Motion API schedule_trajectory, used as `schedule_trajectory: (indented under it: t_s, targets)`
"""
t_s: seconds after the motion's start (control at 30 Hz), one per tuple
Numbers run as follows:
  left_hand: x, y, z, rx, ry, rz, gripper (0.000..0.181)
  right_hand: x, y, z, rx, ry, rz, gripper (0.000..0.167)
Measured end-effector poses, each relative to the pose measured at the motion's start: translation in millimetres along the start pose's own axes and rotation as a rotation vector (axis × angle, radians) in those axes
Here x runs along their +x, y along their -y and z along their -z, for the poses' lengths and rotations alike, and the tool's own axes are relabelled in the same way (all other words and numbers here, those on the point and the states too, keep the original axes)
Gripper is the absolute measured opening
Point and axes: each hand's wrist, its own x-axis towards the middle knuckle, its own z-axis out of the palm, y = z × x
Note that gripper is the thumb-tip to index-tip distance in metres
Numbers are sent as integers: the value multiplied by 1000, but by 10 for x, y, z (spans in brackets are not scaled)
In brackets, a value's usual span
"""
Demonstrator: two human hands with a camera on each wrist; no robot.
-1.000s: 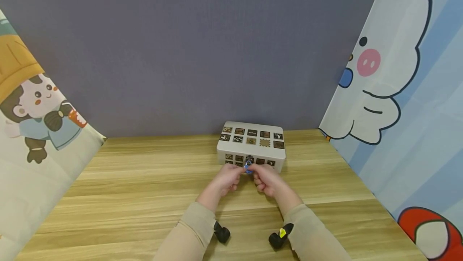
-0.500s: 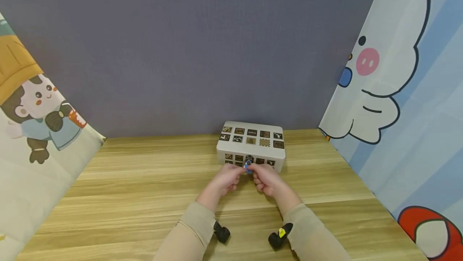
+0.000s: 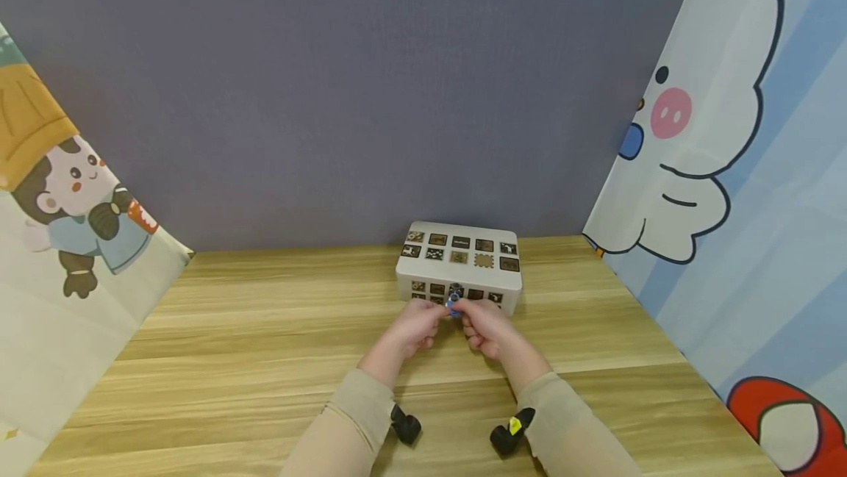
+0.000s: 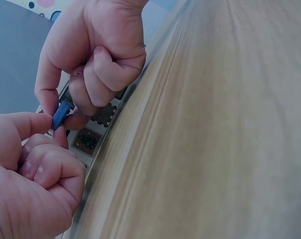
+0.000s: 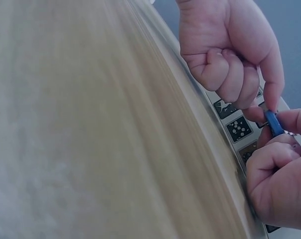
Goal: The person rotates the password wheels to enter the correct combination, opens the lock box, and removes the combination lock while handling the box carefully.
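A small blue padlock (image 3: 453,307) hangs at the front clasp of a white box (image 3: 423,267) printed with dark square pictures. Its ring-shaped shackle shows just above the fingers in the head view. My left hand (image 3: 413,325) pinches the padlock between thumb and index finger from the left. From the right, my right hand (image 3: 490,326) pinches it the same way. Both wrist views show the blue padlock body (image 4: 61,115) between the two hands' fingertips, with the other fingers curled in. A bit of shiny metal shows beside it; whether this is shackle or key I cannot tell.
The box stands lid down at the back of the wood-grain table (image 3: 265,359), near a grey panel (image 3: 331,95). Cartoon-printed cloths hang at the left (image 3: 40,359) and right (image 3: 781,256). A black wrist camera (image 3: 406,425) sits below each hand.
Both hands stay at the padlock in nearly the same pose. The padlock tilts slightly, and the head view shifts a little.
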Motion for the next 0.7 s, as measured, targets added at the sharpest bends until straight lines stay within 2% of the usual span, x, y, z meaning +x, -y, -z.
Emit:
schedule_trajectory:
  t_s: [0.7]
  targets:
    - [14, 11, -1, 10, -2, -4, 29, 13, -15, -2, -5, -11, 2, 20]
